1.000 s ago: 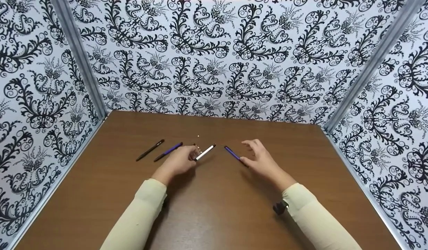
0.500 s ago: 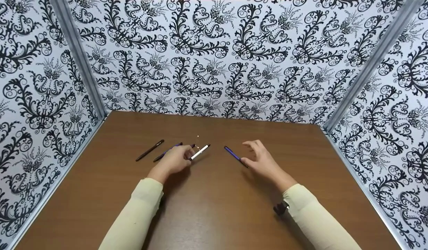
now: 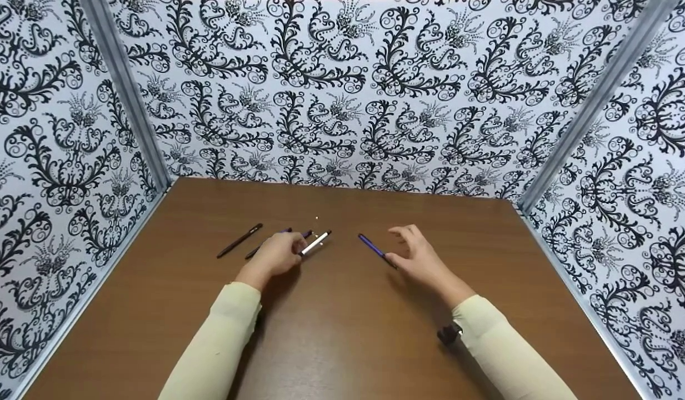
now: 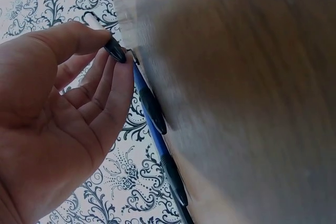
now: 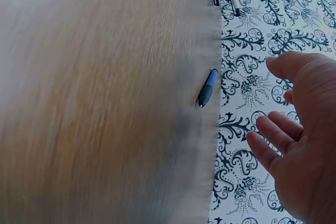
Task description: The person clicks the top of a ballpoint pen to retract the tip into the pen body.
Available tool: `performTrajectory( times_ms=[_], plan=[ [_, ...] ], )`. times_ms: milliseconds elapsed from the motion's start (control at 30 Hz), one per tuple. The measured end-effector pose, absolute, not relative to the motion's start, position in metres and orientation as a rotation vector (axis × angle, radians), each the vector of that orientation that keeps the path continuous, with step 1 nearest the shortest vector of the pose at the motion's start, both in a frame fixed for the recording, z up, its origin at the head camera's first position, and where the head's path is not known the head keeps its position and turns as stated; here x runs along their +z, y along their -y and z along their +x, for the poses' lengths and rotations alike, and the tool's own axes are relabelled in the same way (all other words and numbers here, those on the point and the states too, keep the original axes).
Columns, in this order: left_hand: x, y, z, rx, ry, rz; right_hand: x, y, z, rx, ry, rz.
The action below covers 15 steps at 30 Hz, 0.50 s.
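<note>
My left hand (image 3: pixel 278 253) pinches a white pen (image 3: pixel 315 243) between thumb and fingers, tilted up to the right. In the left wrist view its black grip (image 4: pixel 114 48) shows at the fingertips. Under and beside that hand lie two blue pens with black grips, a nearer one (image 4: pixel 149 103) and a farther one (image 4: pixel 170 171); the hand partly hides both in the head view. My right hand (image 3: pixel 423 255) hovers with relaxed, parted fingers and holds nothing. Close to its thumb lies another blue pen (image 3: pixel 371 245), apart from the hand in the right wrist view.
A black pen (image 3: pixel 239 240) lies left of the blue ones on the brown table (image 3: pixel 342 322). Patterned panels (image 3: pixel 342 111) wall the table at the back and both sides, with grey posts (image 3: pixel 134 105) at the corners. Small bright specks show near the white pen.
My left hand has moved a little to the left with the white pen, over the blue pens. The right hand and the blue pen by it have stayed put.
</note>
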<state>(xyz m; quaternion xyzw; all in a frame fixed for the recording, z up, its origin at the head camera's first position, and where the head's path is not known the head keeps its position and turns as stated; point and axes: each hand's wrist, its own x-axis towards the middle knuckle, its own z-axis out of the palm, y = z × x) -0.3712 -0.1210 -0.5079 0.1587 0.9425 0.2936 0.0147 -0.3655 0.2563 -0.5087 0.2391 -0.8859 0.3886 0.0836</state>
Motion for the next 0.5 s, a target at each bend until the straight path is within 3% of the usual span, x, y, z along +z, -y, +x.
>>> performTrajectory(
  times_ms=[500],
  plan=[
    [-0.5096, 0.116, -0.3758, 0.825, -2.909, 0.502, -0.512, -0.2585, -0.3655, 1.148, 2.632, 0.722]
  ],
)
